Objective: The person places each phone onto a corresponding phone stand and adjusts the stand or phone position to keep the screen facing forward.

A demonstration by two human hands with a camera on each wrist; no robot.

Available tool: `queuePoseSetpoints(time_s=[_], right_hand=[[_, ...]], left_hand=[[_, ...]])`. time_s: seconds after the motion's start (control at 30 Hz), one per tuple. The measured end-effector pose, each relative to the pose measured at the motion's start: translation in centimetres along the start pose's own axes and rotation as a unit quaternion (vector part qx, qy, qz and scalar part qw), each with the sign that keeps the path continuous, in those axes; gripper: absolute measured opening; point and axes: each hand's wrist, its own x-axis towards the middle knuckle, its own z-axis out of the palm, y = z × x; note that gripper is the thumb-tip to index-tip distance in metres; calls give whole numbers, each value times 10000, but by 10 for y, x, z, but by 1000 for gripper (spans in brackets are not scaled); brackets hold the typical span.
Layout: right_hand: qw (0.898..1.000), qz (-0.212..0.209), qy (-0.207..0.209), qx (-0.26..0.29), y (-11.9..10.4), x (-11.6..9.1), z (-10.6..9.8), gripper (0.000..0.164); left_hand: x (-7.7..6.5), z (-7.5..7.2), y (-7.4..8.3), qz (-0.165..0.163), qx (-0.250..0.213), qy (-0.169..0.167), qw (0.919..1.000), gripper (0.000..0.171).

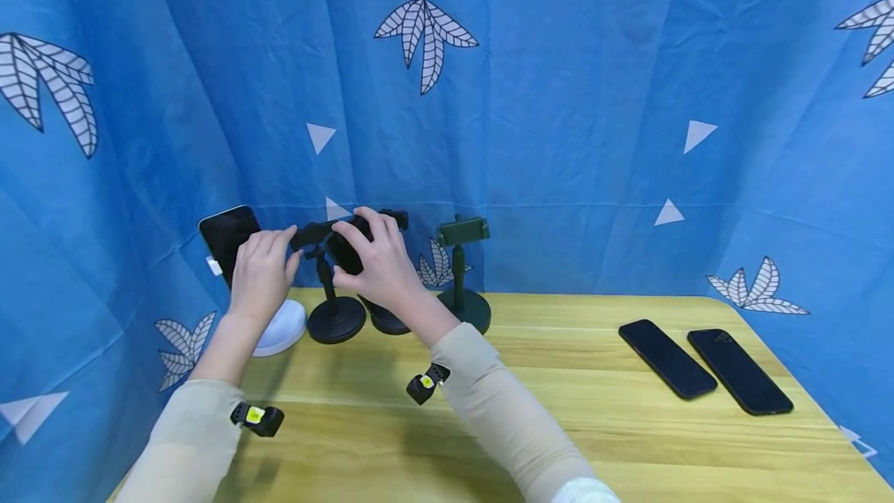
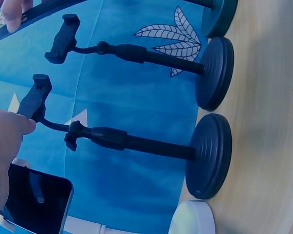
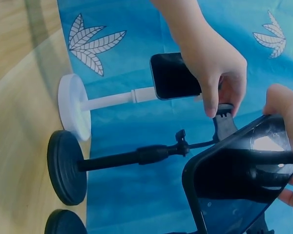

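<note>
My left hand [image 1: 261,274] pinches the end of the holder clamp [image 3: 225,126] on a black phone stand [image 2: 158,147]. Its thumb and fingers lie at the clamp's near end in the right wrist view. In my right hand [image 1: 382,266] is a black smartphone [image 3: 229,183], gripped by its edges and tilted. The phone overlaps part of the clamp in the right wrist view, while the left wrist view shows the clamp's jaws with no phone between them. Just left stands a white phone stand [image 3: 110,101] carrying another smartphone [image 3: 172,77], partly covered by my left hand.
A second black phone stand [image 2: 173,62] and a dark green phone stand [image 1: 459,270] stand to the right in the row. Two dark smartphones [image 1: 668,358] lie on the right of the wooden table [image 1: 559,441]. A blue patterned curtain [image 1: 573,138] hangs behind.
</note>
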Motion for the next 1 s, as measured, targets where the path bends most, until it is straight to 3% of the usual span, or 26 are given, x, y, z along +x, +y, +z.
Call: queuePoseSetpoints(time_s=[1.0], right_hand=[[9904, -57, -267, 1359, -2, 36, 23, 52]], left_hand=[[-1, -1, 0, 133, -116, 136, 9998, 40]])
